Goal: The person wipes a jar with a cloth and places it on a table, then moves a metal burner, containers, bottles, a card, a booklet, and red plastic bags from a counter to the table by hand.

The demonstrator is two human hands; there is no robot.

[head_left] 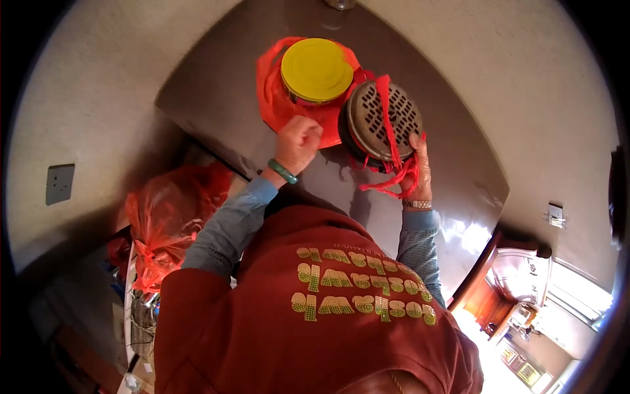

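Observation:
My right hand [420, 167] grips a round metal container with a slotted lid [394, 118] by its right side, tilted over the table. A red plastic strip [386, 108] runs across the lid, and its loose ends hang in a tangle near my fingers. My left hand [299, 139] is closed, its fingers curled at the front edge of a red plastic bag [270, 98]; whatever they hold, if anything, is hidden. On that bag stands a round tin with a yellow lid [317, 69], just left of the slotted container.
A brown table [216, 85] carries these things, with a small shiny object [340, 3] at its far edge. Left of me, a stuffed red plastic bag [170, 210] rests among clutter. Wall sockets [60, 184] show on the left and right, with wooden furniture [485, 299] at lower right.

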